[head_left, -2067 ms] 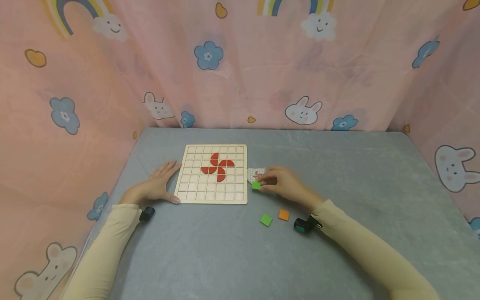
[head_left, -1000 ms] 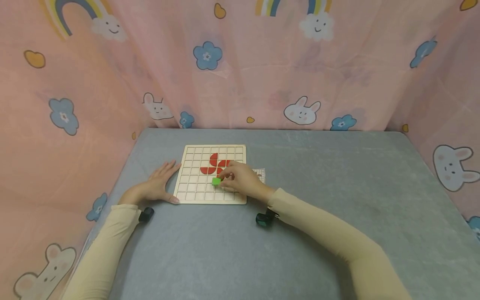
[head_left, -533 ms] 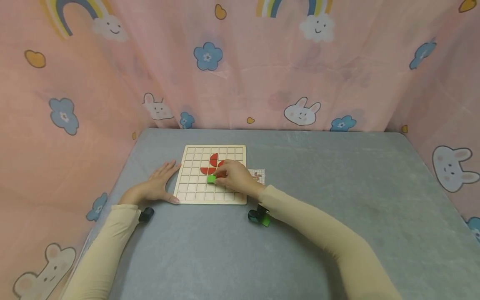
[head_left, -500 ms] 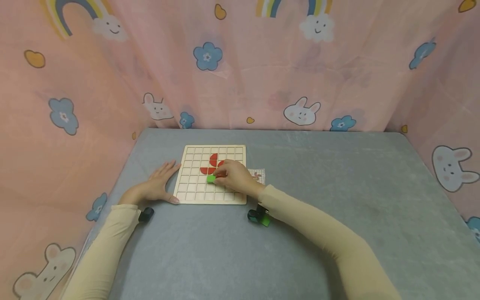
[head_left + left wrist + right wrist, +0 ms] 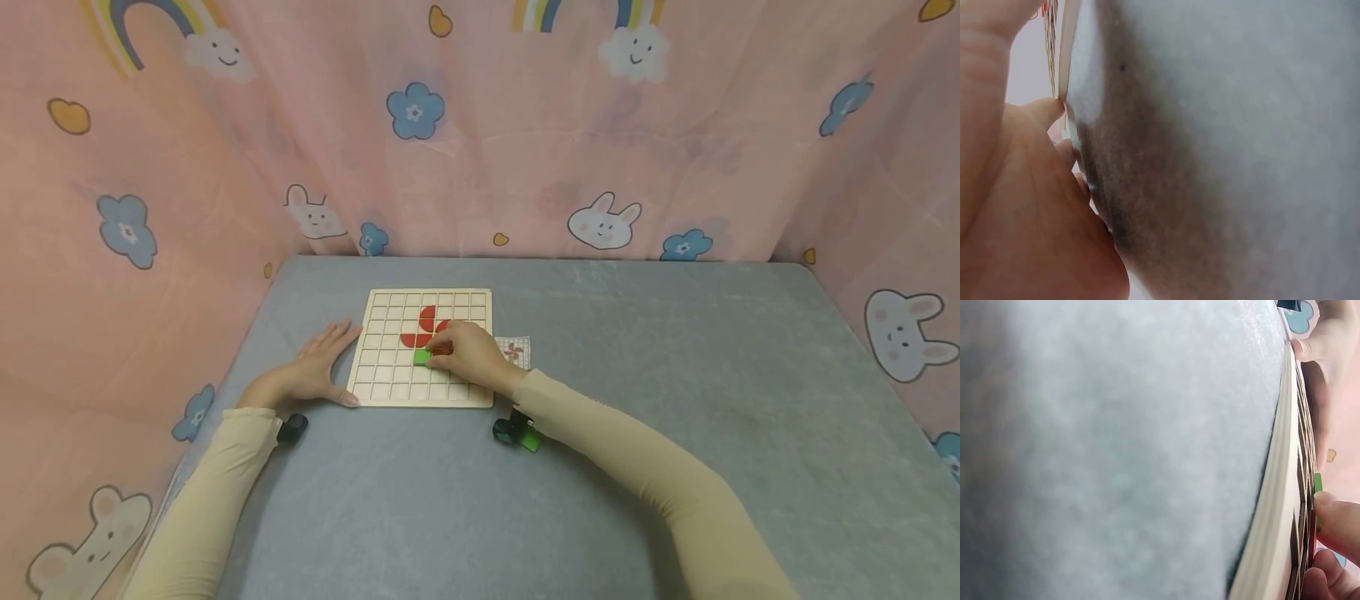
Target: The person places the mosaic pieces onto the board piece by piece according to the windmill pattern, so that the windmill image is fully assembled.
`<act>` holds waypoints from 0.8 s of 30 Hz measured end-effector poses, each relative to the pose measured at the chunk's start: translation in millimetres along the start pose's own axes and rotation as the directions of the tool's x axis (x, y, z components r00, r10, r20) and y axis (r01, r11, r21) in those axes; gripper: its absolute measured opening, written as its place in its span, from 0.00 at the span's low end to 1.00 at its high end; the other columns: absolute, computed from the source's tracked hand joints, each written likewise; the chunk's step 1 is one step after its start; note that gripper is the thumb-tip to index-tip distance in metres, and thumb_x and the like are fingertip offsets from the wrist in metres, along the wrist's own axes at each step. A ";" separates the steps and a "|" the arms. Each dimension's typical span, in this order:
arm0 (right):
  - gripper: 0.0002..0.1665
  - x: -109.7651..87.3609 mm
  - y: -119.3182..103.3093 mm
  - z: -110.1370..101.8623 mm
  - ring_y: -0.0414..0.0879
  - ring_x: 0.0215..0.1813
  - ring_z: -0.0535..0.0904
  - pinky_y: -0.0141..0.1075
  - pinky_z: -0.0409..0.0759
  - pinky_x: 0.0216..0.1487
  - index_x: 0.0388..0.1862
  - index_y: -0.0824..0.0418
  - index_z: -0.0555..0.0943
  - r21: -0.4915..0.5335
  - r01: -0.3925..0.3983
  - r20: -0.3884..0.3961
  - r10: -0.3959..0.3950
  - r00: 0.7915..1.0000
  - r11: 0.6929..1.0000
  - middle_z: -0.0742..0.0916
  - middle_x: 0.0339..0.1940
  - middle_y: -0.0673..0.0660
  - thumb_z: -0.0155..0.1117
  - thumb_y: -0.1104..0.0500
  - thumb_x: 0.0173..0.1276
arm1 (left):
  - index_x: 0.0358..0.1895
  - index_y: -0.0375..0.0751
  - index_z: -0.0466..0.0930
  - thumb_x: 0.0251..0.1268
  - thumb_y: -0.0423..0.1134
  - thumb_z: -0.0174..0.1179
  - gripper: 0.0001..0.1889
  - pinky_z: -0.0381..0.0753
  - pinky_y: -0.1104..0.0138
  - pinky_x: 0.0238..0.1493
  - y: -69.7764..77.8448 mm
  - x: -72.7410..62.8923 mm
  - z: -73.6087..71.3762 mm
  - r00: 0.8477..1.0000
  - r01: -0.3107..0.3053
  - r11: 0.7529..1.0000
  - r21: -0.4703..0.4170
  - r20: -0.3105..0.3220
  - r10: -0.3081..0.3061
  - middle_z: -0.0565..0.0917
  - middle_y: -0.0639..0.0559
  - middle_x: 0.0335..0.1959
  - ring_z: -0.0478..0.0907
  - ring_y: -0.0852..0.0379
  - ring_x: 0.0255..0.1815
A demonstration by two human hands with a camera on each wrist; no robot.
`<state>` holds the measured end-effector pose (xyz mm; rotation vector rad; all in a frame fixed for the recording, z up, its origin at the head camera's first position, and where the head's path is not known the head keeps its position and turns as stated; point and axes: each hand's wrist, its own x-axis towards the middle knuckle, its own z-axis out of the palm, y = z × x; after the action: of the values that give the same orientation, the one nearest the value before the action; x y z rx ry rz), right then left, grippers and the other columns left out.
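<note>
A square wooden grid board (image 5: 384, 392) lies on the table, with red quarter-circle pieces (image 5: 427, 321) set in a pinwheel at its middle. My right hand (image 5: 476, 354) pinches a green square tile (image 5: 422, 357) between thumb and fingers, low over a cell just in front of the left red pieces. In the right wrist view the green tile (image 5: 1318, 482) stands edge-on at the board's surface. My left hand (image 5: 311, 375) rests along the board's left edge, fingers spread and thumb at the near corner. The right hand covers part of the red pieces.
A small pattern card (image 5: 516, 350) showing a red pinwheel on a grid lies against the board's right side. Another green tile (image 5: 530, 439) shows partly under the right wrist camera (image 5: 507, 431). A pink printed curtain (image 5: 517, 167) closes off the table's far side.
My right hand has carried the green tile left from above the card to the board and lowered it at a cell. The orange tile is now hidden by the right arm. The left hand stays put.
</note>
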<state>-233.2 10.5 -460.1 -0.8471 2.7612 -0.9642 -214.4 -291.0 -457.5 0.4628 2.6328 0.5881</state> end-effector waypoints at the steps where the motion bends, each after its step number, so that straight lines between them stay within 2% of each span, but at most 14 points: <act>1: 0.12 0.1 0.0 0.0 0.41 0.41 0.80 0.36 0.78 0.45 0.44 0.51 0.90 0.001 -0.003 -0.001 0.003 1.000 1.000 0.89 0.40 0.48 0.73 0.51 0.62 | 0.81 0.43 0.39 0.37 0.61 0.78 0.71 0.33 0.34 0.77 -0.1 0.2 0.0 1.000 -0.001 1.000 0.002 -0.001 0.001 0.35 0.36 0.82 0.30 0.32 0.82; 6: 0.13 0.0 -0.4 0.3 0.41 0.42 0.80 0.35 0.78 0.46 0.45 0.51 0.90 0.003 -0.014 -0.009 0.014 1.000 1.000 0.89 0.40 0.48 0.73 0.52 0.62 | 0.81 0.43 0.38 0.37 0.61 0.78 0.71 0.33 0.35 0.77 0.3 0.8 0.1 1.000 0.002 1.000 0.009 0.000 -0.002 0.35 0.36 0.82 0.30 0.32 0.82; 15: 0.13 1.2 -0.1 2.5 0.40 0.34 0.75 0.30 0.72 0.36 0.45 0.51 0.90 -0.020 -0.028 -0.018 0.028 0.999 0.999 0.87 0.33 0.48 0.73 0.52 0.61 | 0.81 0.43 0.39 0.36 0.61 0.78 0.71 0.34 0.35 0.77 2.3 0.0 0.1 1.000 0.010 1.000 0.008 0.002 -0.010 0.36 0.36 0.82 0.30 0.32 0.82; 24: 0.14 1.3 0.6 4.1 0.40 0.34 0.74 0.30 0.70 0.35 0.46 0.52 0.89 -0.006 -0.043 -0.015 0.043 0.999 0.999 0.85 0.31 0.48 0.74 0.52 0.61 | 0.81 0.43 0.39 0.36 0.61 0.78 0.71 0.33 0.35 0.78 2.0 0.2 0.4 1.000 0.011 1.000 0.011 -0.005 -0.011 0.36 0.36 0.82 0.30 0.32 0.82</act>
<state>-233.5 8.0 -463.5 -0.7809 2.7840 -0.9596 -213.9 -289.1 -457.0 0.4507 2.6429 0.5725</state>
